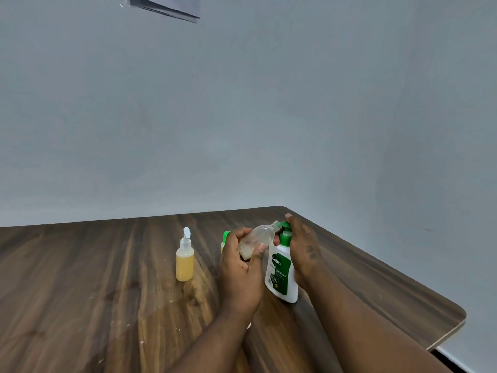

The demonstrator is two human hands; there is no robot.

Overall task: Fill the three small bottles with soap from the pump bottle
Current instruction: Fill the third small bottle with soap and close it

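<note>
My left hand (242,267) holds a small clear bottle (258,236) tilted, its open neck up against the green pump spout. A little soap sits in its lower end. My right hand (302,246) wraps the top of the white and green pump bottle (281,275), fingers over the pump head. The pump bottle stands on the wooden table (107,292). A small bottle full of yellow soap (184,261) with a white flip cap stands to the left. Another small bottle with a green cap (225,236) shows partly behind my left hand.
The table's right edge (403,275) runs diagonally close to the right of the pump bottle. A pale wall (242,117) stands just behind the table. Papers (166,6) hang on the wall at the top.
</note>
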